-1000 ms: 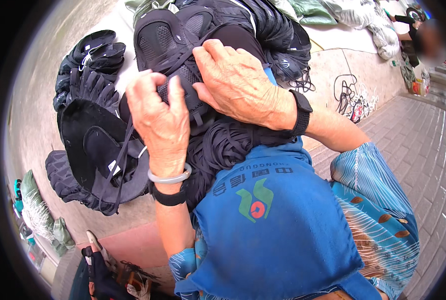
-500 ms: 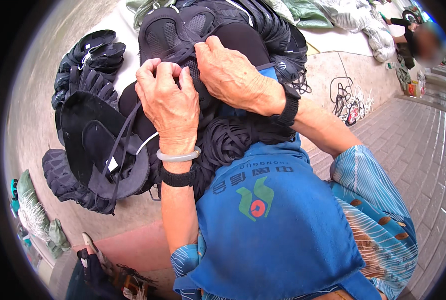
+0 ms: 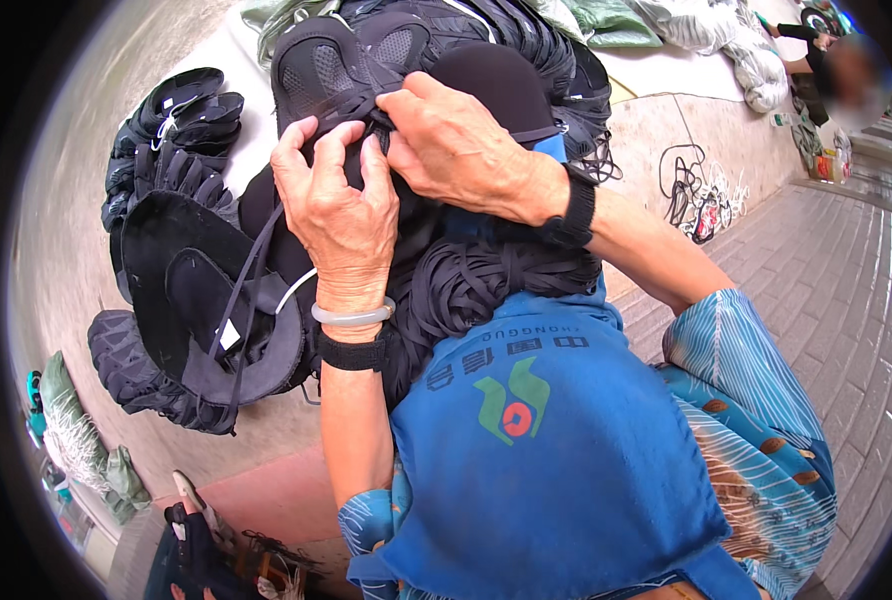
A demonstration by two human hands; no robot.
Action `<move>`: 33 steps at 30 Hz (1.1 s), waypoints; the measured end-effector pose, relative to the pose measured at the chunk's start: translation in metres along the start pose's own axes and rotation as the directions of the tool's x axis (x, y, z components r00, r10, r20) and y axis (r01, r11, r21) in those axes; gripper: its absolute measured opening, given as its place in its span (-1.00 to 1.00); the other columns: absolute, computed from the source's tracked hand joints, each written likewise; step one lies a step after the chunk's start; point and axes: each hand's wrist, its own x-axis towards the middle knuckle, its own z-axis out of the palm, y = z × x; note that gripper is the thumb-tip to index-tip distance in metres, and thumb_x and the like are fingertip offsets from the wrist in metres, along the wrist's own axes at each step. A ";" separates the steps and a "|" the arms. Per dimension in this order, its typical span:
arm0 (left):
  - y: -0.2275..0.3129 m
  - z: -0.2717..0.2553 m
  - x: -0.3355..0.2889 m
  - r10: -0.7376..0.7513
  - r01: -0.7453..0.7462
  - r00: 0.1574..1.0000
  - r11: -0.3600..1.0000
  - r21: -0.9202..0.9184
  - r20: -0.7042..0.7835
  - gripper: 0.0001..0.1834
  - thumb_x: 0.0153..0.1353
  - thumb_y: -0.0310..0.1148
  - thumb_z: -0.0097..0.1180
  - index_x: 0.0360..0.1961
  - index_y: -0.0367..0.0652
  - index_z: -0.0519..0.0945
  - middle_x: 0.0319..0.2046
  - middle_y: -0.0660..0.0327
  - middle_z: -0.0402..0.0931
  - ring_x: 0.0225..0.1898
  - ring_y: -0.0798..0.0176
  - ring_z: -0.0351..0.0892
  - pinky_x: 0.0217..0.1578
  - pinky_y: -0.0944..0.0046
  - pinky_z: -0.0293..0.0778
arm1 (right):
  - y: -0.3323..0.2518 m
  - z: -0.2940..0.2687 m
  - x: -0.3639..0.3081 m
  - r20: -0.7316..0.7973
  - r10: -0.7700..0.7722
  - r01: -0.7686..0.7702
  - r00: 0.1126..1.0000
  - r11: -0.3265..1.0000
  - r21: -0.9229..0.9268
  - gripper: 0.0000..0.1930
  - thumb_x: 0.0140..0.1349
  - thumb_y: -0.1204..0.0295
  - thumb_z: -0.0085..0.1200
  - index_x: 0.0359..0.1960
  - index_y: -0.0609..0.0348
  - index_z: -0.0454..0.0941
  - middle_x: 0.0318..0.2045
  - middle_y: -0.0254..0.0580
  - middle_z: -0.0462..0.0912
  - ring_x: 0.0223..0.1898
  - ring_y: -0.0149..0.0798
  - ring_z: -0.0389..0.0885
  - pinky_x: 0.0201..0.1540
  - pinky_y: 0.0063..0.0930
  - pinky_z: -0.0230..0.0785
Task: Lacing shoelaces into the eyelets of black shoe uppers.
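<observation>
A pair of black mesh shoe uppers lies in front of me, with dark laces across them. My right hand pinches a black shoelace at the lacing. Close beside it on the left, my left hand hovers at the near end of the uppers, fingers bent and spread, with nothing visible between them. Its fingertips hide part of the lacing. A thick bundle of black laces rests against my blue apron, below my wrists.
On the left are an opened black upper with dangling laces and a stack of black uppers. More dark uppers line the far side. Loose cords lie on the pale surface to the right. Another person is at the far right.
My left fingers have spread apart from their closer bend. My right hand has shifted slightly left, and its fingers have dipped at the lacing.
</observation>
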 end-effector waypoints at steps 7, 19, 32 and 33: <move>0.003 -0.004 0.004 -0.006 0.006 0.999 1.000 -0.012 0.040 -0.79 0.00 -0.44 0.32 -0.30 -0.21 0.62 -0.09 -0.07 0.39 -0.02 -0.11 0.45 0.00 0.04 0.39 | -0.018 -0.009 -0.001 0.063 0.056 -0.053 0.996 0.998 -0.044 -0.83 0.10 0.47 0.07 -0.42 0.39 0.46 -0.45 0.11 0.45 -0.45 0.04 0.58 -0.39 -0.22 0.52; -0.016 -0.039 -0.002 -0.247 0.299 0.943 0.923 -0.242 0.225 -0.92 0.15 -0.52 0.17 -0.35 -0.30 0.55 -0.07 -0.02 0.46 0.02 0.01 0.47 0.01 0.10 0.39 | -0.017 -0.020 0.010 0.003 -0.267 0.265 0.964 0.955 -0.136 -0.82 0.01 0.44 0.12 -0.32 0.17 0.48 -0.33 -0.20 0.46 -0.26 -0.15 0.48 -0.19 -0.37 0.37; -0.019 -0.041 -0.002 -0.193 0.211 0.970 0.971 -0.116 0.147 -0.66 0.05 -0.55 0.15 -0.09 -0.26 0.49 -0.15 0.05 0.51 -0.07 0.00 0.50 0.00 0.09 0.39 | -0.022 0.001 0.038 0.145 -0.488 0.503 0.861 0.769 -0.395 -0.86 -0.05 0.33 0.10 -0.57 0.12 0.52 -0.44 -0.33 0.42 -0.31 -0.29 0.43 -0.25 -0.41 0.29; -0.021 -0.039 -0.002 -0.195 0.213 0.970 0.970 -0.119 0.142 -0.66 0.05 -0.55 0.15 -0.09 -0.26 0.49 -0.15 0.05 0.51 -0.07 0.00 0.50 0.00 0.09 0.39 | -0.021 0.002 0.037 0.149 -0.492 0.508 0.858 0.765 -0.396 -0.86 -0.05 0.33 0.10 -0.57 0.12 0.52 -0.44 -0.33 0.42 -0.31 -0.29 0.43 -0.25 -0.41 0.29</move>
